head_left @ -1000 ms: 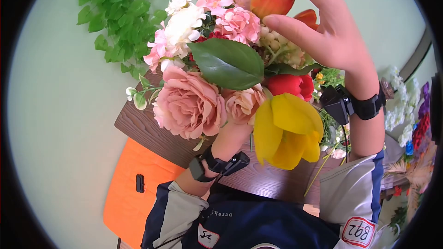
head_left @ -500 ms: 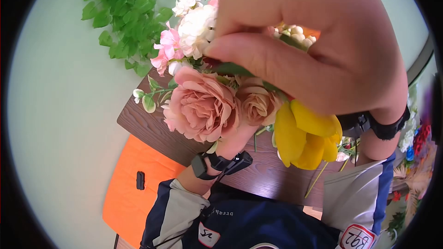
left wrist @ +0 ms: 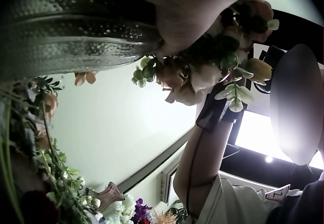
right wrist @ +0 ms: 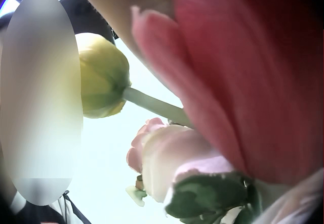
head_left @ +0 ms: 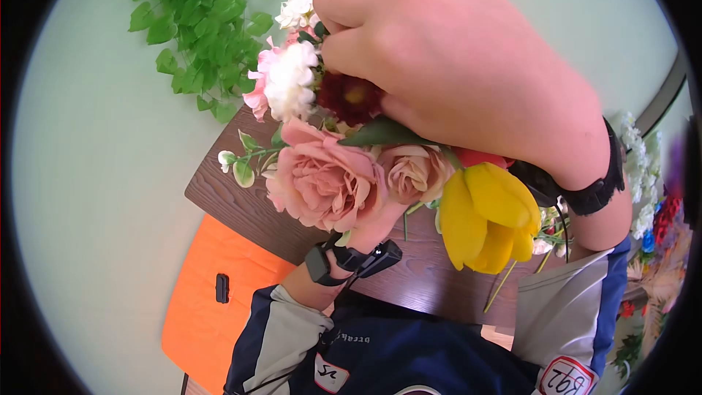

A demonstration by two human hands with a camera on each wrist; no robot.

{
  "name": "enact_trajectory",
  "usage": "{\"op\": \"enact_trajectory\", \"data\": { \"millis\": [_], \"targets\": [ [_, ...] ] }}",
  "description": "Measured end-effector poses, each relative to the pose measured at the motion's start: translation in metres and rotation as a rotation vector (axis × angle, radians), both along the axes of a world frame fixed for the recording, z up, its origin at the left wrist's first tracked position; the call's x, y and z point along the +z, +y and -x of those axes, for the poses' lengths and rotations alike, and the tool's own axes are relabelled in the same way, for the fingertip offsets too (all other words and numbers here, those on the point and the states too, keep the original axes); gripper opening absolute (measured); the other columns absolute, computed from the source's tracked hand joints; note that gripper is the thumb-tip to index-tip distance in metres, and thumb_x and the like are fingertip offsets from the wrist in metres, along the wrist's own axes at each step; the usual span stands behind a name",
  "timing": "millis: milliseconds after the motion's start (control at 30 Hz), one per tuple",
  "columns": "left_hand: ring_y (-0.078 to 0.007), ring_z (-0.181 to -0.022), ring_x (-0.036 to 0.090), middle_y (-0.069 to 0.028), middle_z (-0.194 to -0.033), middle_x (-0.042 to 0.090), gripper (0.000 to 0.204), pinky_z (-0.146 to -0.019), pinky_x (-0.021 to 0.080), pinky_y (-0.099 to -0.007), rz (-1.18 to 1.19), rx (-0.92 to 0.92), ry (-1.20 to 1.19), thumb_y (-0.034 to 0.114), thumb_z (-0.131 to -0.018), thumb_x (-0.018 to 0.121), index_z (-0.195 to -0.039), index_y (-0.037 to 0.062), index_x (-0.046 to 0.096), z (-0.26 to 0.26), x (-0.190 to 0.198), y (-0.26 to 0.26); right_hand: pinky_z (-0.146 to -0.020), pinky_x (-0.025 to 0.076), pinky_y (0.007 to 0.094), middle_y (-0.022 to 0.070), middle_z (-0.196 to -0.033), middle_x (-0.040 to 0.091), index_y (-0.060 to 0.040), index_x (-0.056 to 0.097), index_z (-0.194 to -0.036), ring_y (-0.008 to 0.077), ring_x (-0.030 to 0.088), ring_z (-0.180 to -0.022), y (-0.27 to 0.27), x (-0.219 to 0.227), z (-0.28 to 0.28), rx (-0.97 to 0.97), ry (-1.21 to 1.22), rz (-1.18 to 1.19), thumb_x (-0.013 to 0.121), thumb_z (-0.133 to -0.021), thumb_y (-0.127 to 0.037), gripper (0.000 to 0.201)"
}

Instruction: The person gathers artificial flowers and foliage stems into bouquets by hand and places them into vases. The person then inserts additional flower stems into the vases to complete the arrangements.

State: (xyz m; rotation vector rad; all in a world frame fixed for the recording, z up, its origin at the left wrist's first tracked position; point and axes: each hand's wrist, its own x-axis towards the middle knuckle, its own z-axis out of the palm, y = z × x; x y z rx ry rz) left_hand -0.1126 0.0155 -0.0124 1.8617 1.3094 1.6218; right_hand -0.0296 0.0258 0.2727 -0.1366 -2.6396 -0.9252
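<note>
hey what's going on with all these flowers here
A person appears to be arranging a rounded, multicoloured bunch of flowers. Their left hand holds a ribbed, see-through vase below the flowers. Their right hand reaches over the top beside a dark red flower; what it grips, if anything, is hidden. A large yellow tulip leans out toward the person.

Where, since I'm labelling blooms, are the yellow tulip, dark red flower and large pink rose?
Yellow tulip point(head_left: 488, 217): head view, its petals.
Dark red flower point(head_left: 355, 95): head view, yellow centre.
Large pink rose point(head_left: 329, 181): head view, inner petals.
</note>
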Motion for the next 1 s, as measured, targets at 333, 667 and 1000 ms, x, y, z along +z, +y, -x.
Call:
{"op": "enact_trajectory", "data": {
  "millis": [333, 667, 1000],
  "targets": [
    [-0.0240, -0.109, 0.044, -0.0100, -0.117, 0.046, 0.056, -0.096, 0.034, -0.0347, -0.027, 0.019, -0.024, 0.018, -0.071, 0.072, -0.117, 0.0041, 0.042, -0.009, 0.003, 0.008, -0.056, 0.042, 0.0301, 0.0060, -0.071, 0.052, -0.0003, 0.053, -0.083, 0.0178, 0.052, -0.063, 0.015, 0.002, -0.003, 0.378, 0.346, 0.173, 0.054, -0.080, -0.009, 0.009],
    [-0.0243, -0.108, 0.044, -0.0100, -0.115, 0.046, 0.057, -0.094, 0.035, -0.0348, -0.069, 0.016, -0.036, 0.018, -0.070, 0.072, -0.116, 0.0043, 0.043, 0.022, 0.005, -0.007, -0.073, 0.041, 0.0267, 0.0053, -0.088, 0.061, 0.0003, 0.061, -0.092, 0.0133, 0.055, -0.081, 0.012, 0.008, -0.058, 0.177, 0.611, 0.299, 0.059, -0.080, -0.006, 0.014],
    [-0.0246, -0.107, 0.045, -0.0099, -0.114, 0.046, 0.058, -0.093, 0.035, -0.0349, -0.094, -0.011, 0.011, 0.019, -0.069, 0.073, -0.116, 0.0046, 0.043, 0.053, 0.020, 0.023, -0.073, 0.039, 0.0218, -0.0003, -0.081, 0.066, -0.0022, 0.066, -0.087, 0.0072, 0.055, -0.078, 0.045, -0.087, -0.183, -0.115, 1.215, 0.609, 0.060, -0.082, -0.012, 0.013]
  ]
}}
